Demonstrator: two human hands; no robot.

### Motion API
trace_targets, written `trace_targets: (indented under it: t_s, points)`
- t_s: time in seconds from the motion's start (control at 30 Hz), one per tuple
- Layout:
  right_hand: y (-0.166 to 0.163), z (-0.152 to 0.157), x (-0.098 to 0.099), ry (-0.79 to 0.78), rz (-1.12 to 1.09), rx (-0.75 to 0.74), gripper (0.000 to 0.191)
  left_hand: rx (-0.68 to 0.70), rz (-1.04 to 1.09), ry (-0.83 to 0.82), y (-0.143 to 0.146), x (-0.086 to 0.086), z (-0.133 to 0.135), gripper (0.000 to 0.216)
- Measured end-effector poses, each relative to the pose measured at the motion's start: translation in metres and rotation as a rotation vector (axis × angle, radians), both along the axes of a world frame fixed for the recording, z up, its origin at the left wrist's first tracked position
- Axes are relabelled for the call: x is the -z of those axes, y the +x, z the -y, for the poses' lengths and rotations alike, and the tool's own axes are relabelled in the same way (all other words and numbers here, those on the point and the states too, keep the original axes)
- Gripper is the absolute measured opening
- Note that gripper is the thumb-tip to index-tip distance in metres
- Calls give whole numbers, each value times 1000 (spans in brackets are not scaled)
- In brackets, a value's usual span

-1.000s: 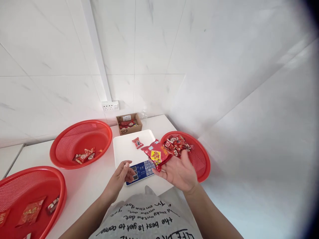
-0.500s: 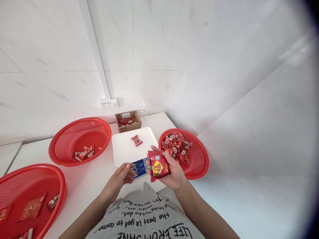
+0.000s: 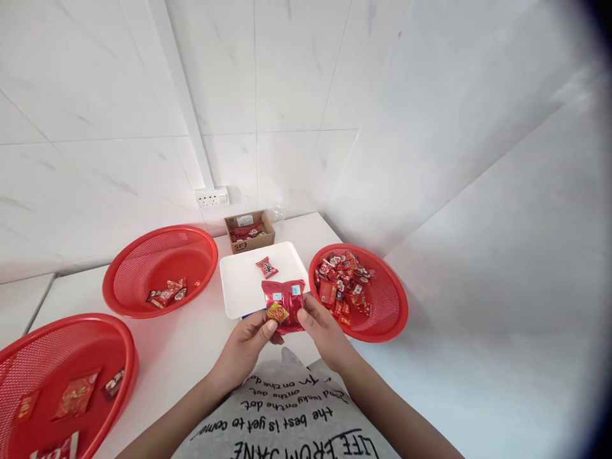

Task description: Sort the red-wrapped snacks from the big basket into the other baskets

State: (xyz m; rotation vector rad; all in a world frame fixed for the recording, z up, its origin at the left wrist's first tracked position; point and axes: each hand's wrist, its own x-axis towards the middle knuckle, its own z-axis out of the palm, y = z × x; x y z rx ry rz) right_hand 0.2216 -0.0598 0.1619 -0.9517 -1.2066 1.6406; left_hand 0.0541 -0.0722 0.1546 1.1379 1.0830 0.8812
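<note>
Shiny red foil snack packets (image 3: 287, 303), apparently two side by side, are held up in front of me. My left hand (image 3: 248, 344) pinches the left one, thumb over its yellow label. On the right side, my right hand (image 3: 327, 328) grips the foil with the thumb in front and the fingers behind. Just beyond the packets is the white tray of a scale (image 3: 241, 287), with one small red wrapped candy (image 3: 266, 268) lying on it. The scale's blue keypad panel is almost wholly hidden behind my hands and the packets.
A red basket (image 3: 394, 319) at right holds many small red packets. Two more red baskets, one at the back left (image 3: 112, 290) and one at the front left (image 3: 125, 389), hold several packets each. Behind the scale, a cardboard box (image 3: 253, 242) with packets stands near the wall socket (image 3: 213, 197).
My left hand has left the keypad and moved right onto the foil packets. My right hand has shifted slightly left and up, and two light stickers now show side by side.
</note>
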Motion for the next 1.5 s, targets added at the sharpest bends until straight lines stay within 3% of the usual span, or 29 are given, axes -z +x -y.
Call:
trace_targets:
  t_s: [0.23, 0.37, 0.63, 0.87, 1.03, 1.27, 1.4, 1.5]
  points:
    - [10, 5, -11, 164, 288, -77, 37, 110, 76, 18, -3, -8, 3, 41]
    - [13, 11, -18, 242, 460, -79, 38, 86, 43, 53, -7, -11, 6, 48]
    - [22, 21, -46, 212, 196, -205, 47, 281, 91, 154, -17, -44, 10, 58]
    - [26, 30, -66, 180, 51, -225, 50, 296, 115, 64, -16, -65, 16, 52]
    - [24, 32, -68, 154, -52, -190, 46, 307, 206, 152, -17, -67, 21, 44]
    - [27, 35, -71, 235, 12, -158, 44, 311, 188, 200, -17, -71, 24, 45]
    - [26, 32, -63, 160, 40, -108, 46, 271, 119, 189, -16, -59, 18, 49]
    - [27, 25, -42, 9, 22, 20, 44, 217, 13, 149, -16, -41, 10, 52]
